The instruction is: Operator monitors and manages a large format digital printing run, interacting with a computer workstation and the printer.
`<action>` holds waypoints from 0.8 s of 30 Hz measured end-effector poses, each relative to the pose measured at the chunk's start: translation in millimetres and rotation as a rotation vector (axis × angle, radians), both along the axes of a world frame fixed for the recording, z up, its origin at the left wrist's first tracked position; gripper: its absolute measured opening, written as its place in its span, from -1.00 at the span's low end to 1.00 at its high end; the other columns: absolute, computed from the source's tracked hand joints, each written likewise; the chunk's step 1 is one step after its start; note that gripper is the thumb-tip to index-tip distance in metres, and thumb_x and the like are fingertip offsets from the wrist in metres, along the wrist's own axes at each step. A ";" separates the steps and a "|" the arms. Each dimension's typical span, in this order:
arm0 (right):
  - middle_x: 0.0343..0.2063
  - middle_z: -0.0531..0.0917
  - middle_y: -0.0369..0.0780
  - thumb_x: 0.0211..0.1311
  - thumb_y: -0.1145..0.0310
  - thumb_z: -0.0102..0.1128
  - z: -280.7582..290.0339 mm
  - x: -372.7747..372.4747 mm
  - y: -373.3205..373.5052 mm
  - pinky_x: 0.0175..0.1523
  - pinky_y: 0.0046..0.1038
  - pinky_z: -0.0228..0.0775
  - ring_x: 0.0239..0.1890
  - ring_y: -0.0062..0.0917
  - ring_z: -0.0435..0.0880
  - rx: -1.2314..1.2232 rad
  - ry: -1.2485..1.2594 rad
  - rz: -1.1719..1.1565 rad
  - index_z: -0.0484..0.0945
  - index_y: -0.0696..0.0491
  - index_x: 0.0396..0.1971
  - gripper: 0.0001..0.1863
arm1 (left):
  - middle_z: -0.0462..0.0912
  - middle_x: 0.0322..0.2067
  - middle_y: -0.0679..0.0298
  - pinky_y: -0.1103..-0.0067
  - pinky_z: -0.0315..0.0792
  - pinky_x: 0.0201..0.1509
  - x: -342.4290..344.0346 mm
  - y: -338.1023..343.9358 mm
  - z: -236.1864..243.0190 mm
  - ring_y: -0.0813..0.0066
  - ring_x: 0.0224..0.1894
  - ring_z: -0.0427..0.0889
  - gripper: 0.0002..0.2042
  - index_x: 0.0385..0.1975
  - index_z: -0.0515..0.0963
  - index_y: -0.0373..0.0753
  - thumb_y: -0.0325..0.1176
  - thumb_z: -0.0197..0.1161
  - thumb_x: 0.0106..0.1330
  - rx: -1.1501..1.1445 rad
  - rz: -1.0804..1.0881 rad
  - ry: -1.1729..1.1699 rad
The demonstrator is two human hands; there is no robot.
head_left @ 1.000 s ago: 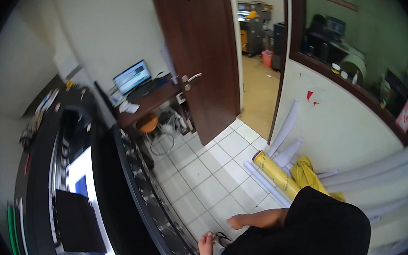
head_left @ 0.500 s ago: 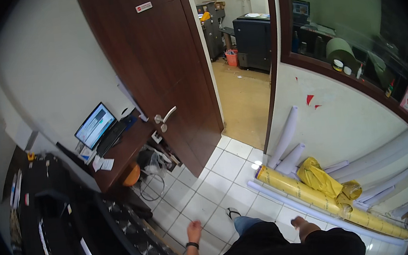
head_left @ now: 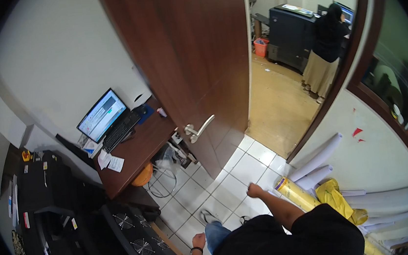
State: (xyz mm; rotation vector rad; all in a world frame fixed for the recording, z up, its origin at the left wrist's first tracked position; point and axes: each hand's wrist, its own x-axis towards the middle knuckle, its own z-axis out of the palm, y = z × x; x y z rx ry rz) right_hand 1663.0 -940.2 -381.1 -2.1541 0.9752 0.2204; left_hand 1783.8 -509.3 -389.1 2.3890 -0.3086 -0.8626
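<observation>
1. The brown door (head_left: 194, 74) is standing open at 12 o'clock. It is sitting farther right in our view than half a second ago.
2. The black panel with fans (head_left: 134, 234) is lying at 7 o'clock. Its round fans are showing more clearly now.
3. A person (head_left: 325, 47) in a dark top and a light skirt is standing past the door, at 2 o'clock. We are only now seeing them.
4. The yellow roll (head_left: 296, 193) is lying at 4 o'clock by the wall. Our arm and shirt are now hiding much of it.
5. The laptop (head_left: 102, 116) is glowing on the desk (head_left: 142, 150) at 9 o'clock.
6. Our right hand (head_left: 254, 190) is swinging forward at 5 o'clock, so it is now showing just beside the roll's end, with a gap. Its fingers are curling in, but we are not seeing inside, so we cannot tell if it is holding anything.
7. Our left hand (head_left: 198, 241) is hanging at 6 o'clock, nearest the fans. It is looking narrow and curled too, and we cannot tell what is inside.
</observation>
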 end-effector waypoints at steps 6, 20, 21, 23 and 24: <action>-0.32 0.64 0.09 0.15 0.39 0.07 38.0 145.1 -20.1 -0.13 -0.19 0.51 -0.21 -0.06 0.65 -0.035 -0.161 0.124 0.41 0.22 -0.19 -0.74 | 0.66 -0.44 -0.05 0.28 0.44 -0.07 43.0 1.5 -45.0 0.05 -0.26 0.64 -0.49 -0.48 0.62 -0.35 0.04 -0.03 0.22 0.102 0.282 0.143; -0.22 0.61 0.09 0.10 0.20 0.23 15.0 318.3 -23.9 -0.18 -0.29 0.44 -0.26 -0.19 0.63 0.022 -0.016 -0.158 0.11 0.25 0.20 -0.24 | 0.65 -0.25 -0.11 0.14 0.44 0.04 267.3 99.3 -63.2 -0.09 -0.11 0.61 -0.48 -0.34 0.62 -0.32 0.01 -0.17 0.37 0.354 -0.270 -0.029; -0.30 0.63 0.00 0.14 0.15 0.22 -10.2 309.1 -47.5 -0.51 -0.39 0.53 -0.53 -0.35 0.69 0.096 0.001 -0.280 0.11 0.15 0.21 -0.27 | 0.65 -0.36 -0.10 0.18 0.49 -0.05 314.6 87.8 -89.9 -0.05 -0.22 0.65 -0.53 -0.41 0.59 -0.36 -0.06 -0.13 0.37 0.289 -0.200 -0.129; -0.12 0.57 0.03 0.16 0.05 0.22 46.7 359.7 0.4 -0.58 -0.40 0.56 -0.49 -0.34 0.73 0.339 0.101 -0.370 0.13 0.12 0.18 -0.27 | 0.62 -0.53 0.11 0.33 0.50 -0.31 313.4 109.9 -72.5 0.20 -0.43 0.64 -0.69 -0.50 0.52 -0.30 -0.18 0.02 0.28 0.080 0.189 -0.104; -0.05 0.53 0.06 0.16 0.03 0.21 51.4 366.3 3.1 -0.45 -0.32 0.59 -0.37 -0.27 0.73 0.317 0.214 -0.293 0.10 0.15 0.21 -0.23 | 0.59 -0.61 0.27 0.45 0.47 -0.48 328.3 114.7 -81.5 0.39 -0.55 0.62 -0.79 -0.52 0.50 -0.23 -0.22 0.14 0.21 -0.145 0.579 0.092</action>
